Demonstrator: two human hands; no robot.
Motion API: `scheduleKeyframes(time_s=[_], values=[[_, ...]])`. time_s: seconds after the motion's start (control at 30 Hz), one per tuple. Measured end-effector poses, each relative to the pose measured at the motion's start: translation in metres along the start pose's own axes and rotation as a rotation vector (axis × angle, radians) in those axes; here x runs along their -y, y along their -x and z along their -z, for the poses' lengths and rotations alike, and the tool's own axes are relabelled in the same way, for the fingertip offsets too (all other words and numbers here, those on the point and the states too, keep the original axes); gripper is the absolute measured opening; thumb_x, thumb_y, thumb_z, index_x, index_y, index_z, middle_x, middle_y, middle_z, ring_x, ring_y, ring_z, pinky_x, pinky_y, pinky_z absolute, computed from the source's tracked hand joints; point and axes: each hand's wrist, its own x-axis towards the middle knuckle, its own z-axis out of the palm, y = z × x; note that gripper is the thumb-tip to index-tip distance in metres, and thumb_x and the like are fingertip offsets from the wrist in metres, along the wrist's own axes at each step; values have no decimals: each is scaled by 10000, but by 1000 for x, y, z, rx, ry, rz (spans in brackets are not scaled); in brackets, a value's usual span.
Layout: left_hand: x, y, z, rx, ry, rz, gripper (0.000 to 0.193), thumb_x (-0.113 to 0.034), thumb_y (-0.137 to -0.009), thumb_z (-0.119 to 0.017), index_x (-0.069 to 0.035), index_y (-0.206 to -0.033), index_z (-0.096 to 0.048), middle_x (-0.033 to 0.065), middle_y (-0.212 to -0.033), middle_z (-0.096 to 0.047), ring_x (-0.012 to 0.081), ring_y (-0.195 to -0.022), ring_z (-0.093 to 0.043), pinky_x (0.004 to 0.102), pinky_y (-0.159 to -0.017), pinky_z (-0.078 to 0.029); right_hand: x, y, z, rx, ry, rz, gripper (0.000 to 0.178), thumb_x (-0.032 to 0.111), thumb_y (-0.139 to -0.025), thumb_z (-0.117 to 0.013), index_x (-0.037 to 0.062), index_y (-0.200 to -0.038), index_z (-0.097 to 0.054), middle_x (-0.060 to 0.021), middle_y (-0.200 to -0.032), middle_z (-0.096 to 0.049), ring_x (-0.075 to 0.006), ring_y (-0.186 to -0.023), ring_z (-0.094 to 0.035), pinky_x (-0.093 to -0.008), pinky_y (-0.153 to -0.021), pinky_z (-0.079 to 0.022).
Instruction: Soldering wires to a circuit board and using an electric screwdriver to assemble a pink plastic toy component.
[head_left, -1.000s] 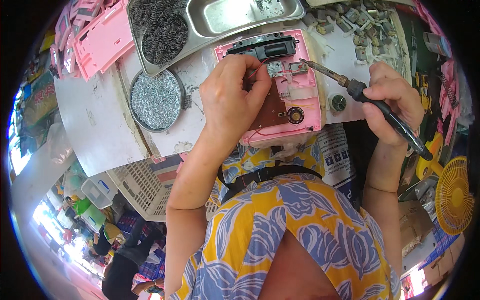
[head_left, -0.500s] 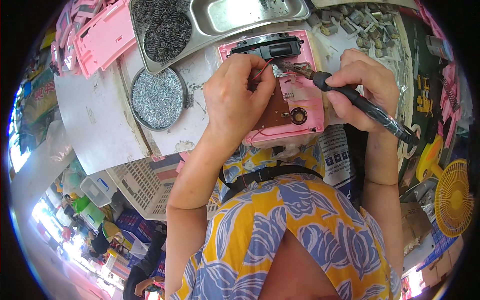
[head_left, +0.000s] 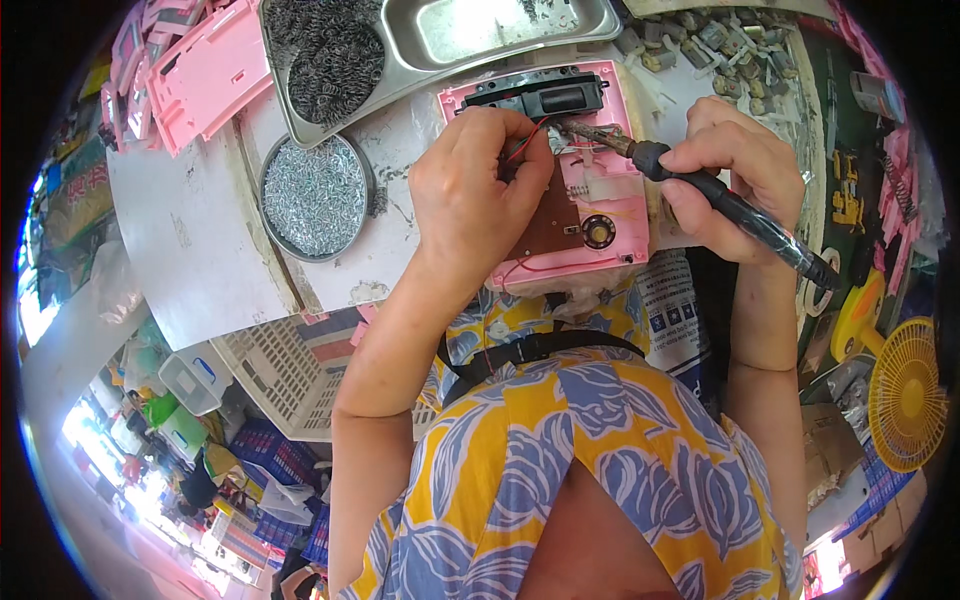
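In front of me lies a pink plastic casing point(head_left: 622, 222) with a brown board, a round black part point(head_left: 598, 232) and a black module point(head_left: 560, 97) in it. My left hand point(head_left: 478, 180) is closed in a pinch over the casing's left side, on a thin red wire point(head_left: 525, 143). The black handle of a soldering iron point(head_left: 735, 208) is gripped in my right hand point(head_left: 745, 175). Its metal tip points left into the casing, close to the wire's end and my left fingertips. Whether tip and wire touch I cannot tell.
A metal tray point(head_left: 430, 68) with black springs stands at the back. Left of the casing is a round dish point(head_left: 362, 200) of small metal screws or pins. Pink panels point(head_left: 205, 75) are stacked far left; small motors point(head_left: 725, 60) lie back right. A yellow fan point(head_left: 908, 395) stands at right.
The soldering iron and my right hand have shifted slightly to the right. My left hand stays nearly in place. At lower left, a person's dark-sleeved arm has mostly moved out of sight.
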Motion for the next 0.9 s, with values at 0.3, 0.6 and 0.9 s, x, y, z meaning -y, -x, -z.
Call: scheduleKeyframes(time_s=[0.3, 0.6, 0.9], values=[[-1, -1, -2, -8, 1, 22, 176, -34, -773, -787, -77, -841, -629, 51, -724, -653, 200, -594, -653, 311, -522, -517, 9, 7, 11, -20, -12, 11, 161, 46, -743, -763, 15, -882, -687, -33, -674, -533, -139, -576, -481, -278, -509, -334], [-3, -1, 0, 10, -29, 15, 181, -43, -765, -791, -70, -848, -633, 49, -743, -653, 199, -610, -645, 315, -536, -515, 11, 20, 21, -68, -64, 36, 185, 10, -736, -747, -7, -906, -676, -40, -676, -539, -146, -583, -455, -282, -524, -308], [-11, 1, 10, 16, -34, 61, 207, -19, -770, -789, -73, -901, -638, 91, -899, -662, 201, -638, -640, 315, -529, -514, 13, 30, 28, -95, -67, 20, 197, -4, -749, -736, -23, -932, -668, -58, -717, -565, -149, -612, -460, -282, -547, -314]])
